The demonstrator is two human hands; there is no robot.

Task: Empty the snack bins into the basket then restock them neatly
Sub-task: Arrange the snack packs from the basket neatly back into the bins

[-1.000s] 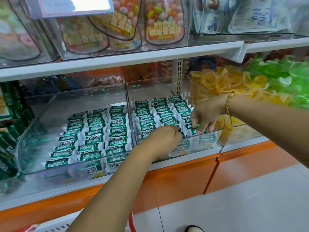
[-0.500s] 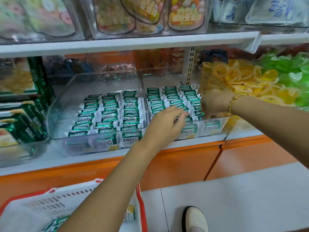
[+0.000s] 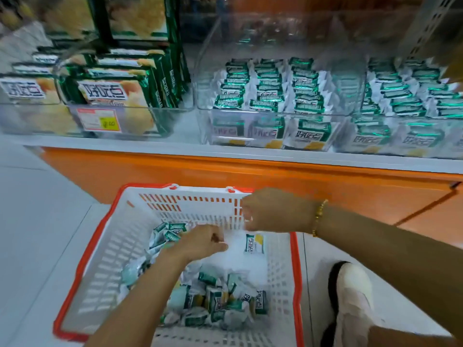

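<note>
White red-rimmed basket (image 3: 105,259) sat on the floor (image 3: 37,221), loose green snack packets (image 3: 218,301) heaped inside, left hand (image 3: 200,242) and right hand (image 3: 273,209) hovered above, fingers curled, each grip's hold too blurred to tell, possibly wrappers, clear bins (image 3: 275,112) on the shelf (image 3: 150,144) held tidy rows.

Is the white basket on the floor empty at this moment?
No, many green-and-white snack packets lie in a loose pile inside the basket.
</note>
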